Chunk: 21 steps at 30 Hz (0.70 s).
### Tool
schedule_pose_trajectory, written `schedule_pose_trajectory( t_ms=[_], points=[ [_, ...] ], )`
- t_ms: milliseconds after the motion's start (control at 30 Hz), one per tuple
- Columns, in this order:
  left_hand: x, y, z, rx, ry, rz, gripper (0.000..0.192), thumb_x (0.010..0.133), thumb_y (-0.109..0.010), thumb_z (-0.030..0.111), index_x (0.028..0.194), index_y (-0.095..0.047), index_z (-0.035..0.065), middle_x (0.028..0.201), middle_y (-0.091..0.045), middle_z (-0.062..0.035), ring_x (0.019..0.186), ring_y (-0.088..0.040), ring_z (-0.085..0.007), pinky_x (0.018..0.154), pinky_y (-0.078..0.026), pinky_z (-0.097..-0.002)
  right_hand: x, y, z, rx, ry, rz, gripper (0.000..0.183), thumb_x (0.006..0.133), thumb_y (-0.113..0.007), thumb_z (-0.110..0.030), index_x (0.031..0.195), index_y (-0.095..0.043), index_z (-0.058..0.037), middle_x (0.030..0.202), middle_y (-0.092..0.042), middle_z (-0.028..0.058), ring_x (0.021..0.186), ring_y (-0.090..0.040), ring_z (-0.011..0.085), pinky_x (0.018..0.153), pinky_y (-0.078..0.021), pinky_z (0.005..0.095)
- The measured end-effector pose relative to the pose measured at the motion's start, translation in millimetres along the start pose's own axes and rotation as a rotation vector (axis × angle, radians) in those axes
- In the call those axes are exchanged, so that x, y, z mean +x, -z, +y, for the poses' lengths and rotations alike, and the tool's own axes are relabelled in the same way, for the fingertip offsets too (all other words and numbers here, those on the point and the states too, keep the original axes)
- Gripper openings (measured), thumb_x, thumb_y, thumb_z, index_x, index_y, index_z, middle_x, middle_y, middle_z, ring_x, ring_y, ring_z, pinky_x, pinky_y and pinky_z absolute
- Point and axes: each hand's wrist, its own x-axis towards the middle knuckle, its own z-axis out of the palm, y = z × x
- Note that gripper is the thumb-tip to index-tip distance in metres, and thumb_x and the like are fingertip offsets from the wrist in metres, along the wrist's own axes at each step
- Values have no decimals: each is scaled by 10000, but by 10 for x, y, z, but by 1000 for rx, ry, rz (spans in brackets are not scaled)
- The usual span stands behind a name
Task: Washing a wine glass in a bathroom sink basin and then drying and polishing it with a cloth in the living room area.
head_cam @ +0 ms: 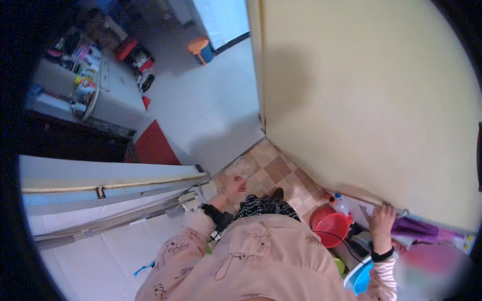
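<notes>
My left hand [235,184] is low in front of my body, blurred, with its fingers around a clear, see-through item [243,167]. That item looks like thin plastic, and its exact kind is too blurred to tell. Over on the right, the fingers of my right hand [382,222] curl over the lower edge of a large cream-coloured panel [361,105], which appears to be a door. Purple cloth [414,228] lies just to the right of that hand.
Red plastic basins [332,229] and a blue tub [362,278] stand at my right. Brown and beige tiles [276,169] meet pale flooring [211,109] at a doorway. Beyond it are a red box [126,49], a cluttered white cabinet [120,86] and a blue bin [205,54].
</notes>
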Motion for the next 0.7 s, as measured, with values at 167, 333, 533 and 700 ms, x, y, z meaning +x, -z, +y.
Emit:
schedule_pose_trajectory(
  t_ms=[167, 333, 533, 700],
  points=[
    [-438, 1789, -375, 162, 17, 445, 217, 1044, -746, 201, 1126, -686, 9, 909, -701, -81, 745, -723, -210, 624, -659, -385, -106, -740, 734, -225, 213, -46, 418, 802, -896, -384, 1083, -786, -95, 1251, -726, 160, 1295, -614, 395, 1155, -413, 600],
    [-483, 1966, 64, 493, 85, 451, 249, 1050, -755, 278, 1036, -674, 43, 914, -736, -108, 673, -703, -207, 575, -601, -360, -652, -799, 1255, -315, 130, -667, 350, 822, -837, -451, 982, -856, -142, 1064, -831, 87, 1088, -764, 360, 1029, -492, 576],
    [-94, 2235, -76, 609, 2, 508, 271, 969, -722, 234, 830, -804, 16, 723, -758, -123, 616, -751, -258, 573, -623, -447, -1865, -1024, 1089, -373, -34, -784, 432, 972, -640, -424, 1264, -840, -175, 1388, -775, 132, 1302, -713, 402, 951, -554, 617],
    [21, 2642, -29, 261, 259, 363, 193, 1066, -672, 162, 1108, -754, -7, 864, -757, -146, 665, -741, -255, 553, -626, -415, -1871, -518, 118, -388, -266, -1226, 427, 1005, -641, -432, 1290, -816, -166, 1370, -772, 116, 1320, -693, 415, 979, -553, 609]
  ],
)
